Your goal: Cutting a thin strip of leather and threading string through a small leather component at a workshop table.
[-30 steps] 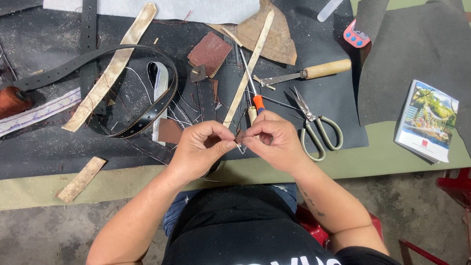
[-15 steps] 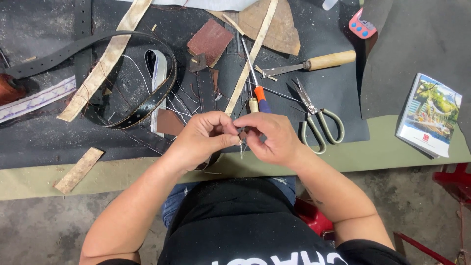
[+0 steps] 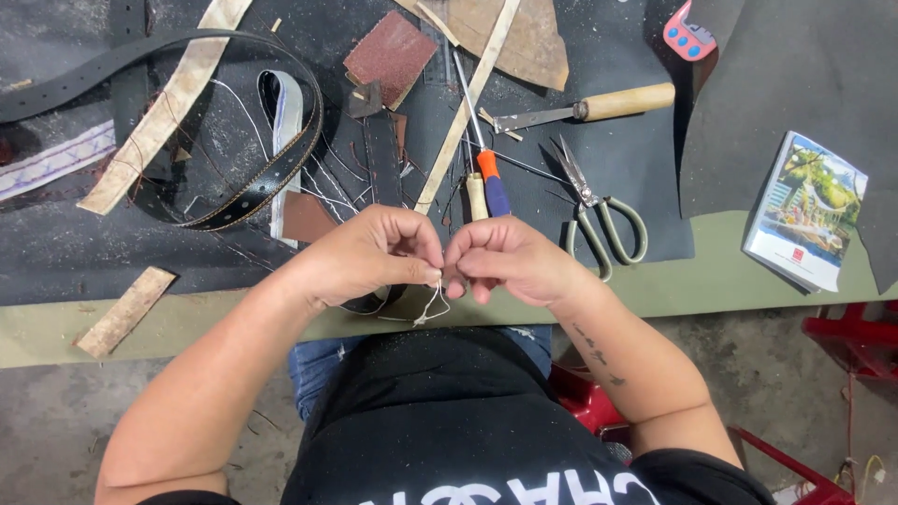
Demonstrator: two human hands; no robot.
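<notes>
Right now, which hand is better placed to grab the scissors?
Right, probably. The right hand sits just beside the scissors, whose handles point toward it; the left hand is farther off. Both pinch the thread.

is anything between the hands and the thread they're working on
Nothing visible. The left hand and right hand meet fingertip to fingertip and pinch the white thread directly; a loop of it hangs free below them, over the table's edge.
</notes>
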